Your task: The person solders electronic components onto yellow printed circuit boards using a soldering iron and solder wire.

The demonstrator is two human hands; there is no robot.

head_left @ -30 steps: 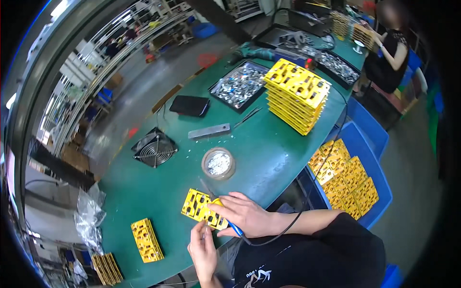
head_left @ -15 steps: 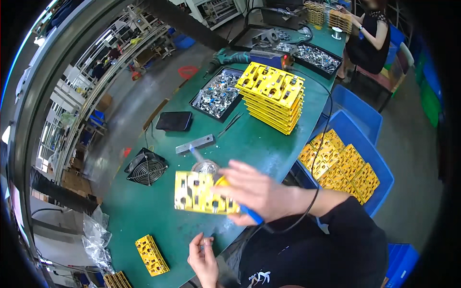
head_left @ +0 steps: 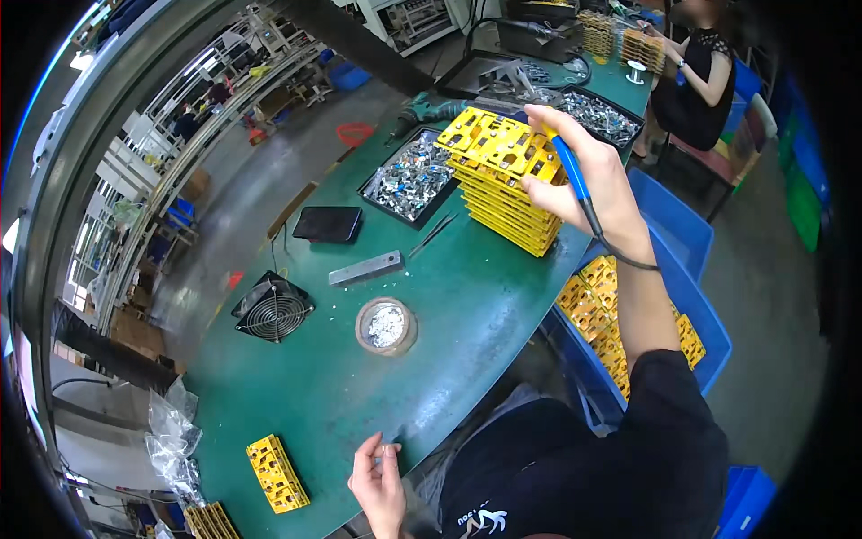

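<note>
My right hand (head_left: pixel 597 175) is closed round a blue-handled soldering iron (head_left: pixel 572 171) whose cable runs down along the forearm. With the same hand I grip the right edge of the top yellow circuit board (head_left: pixel 494 142), thumb on the near side and fingers on the far side. Under it stands a tall stack of yellow boards (head_left: pixel 512 216). My left hand (head_left: pixel 379 485) is low by the table's near edge, fingers curled in a loose pinch; what they hold, if anything, is too small to make out. One yellow board (head_left: pixel 277 473) lies on the green table (head_left: pixel 449 332) to its left.
A round pot with silvery bits (head_left: pixel 386 326), a metal bar (head_left: pixel 366 269), tweezers (head_left: pixel 433 234), a phone (head_left: pixel 327 225) and a fan (head_left: pixel 274 308) lie about. Trays of small metal parts (head_left: pixel 409 177) stand behind. Right: a blue bin (head_left: pixel 714 359) holding boards, and a seated person (head_left: pixel 705 85).
My right hand, with the soldering iron, has moved from above the pot up and right to the stack. The board formerly beside it over the pot is gone from there. My left hand has barely moved.
</note>
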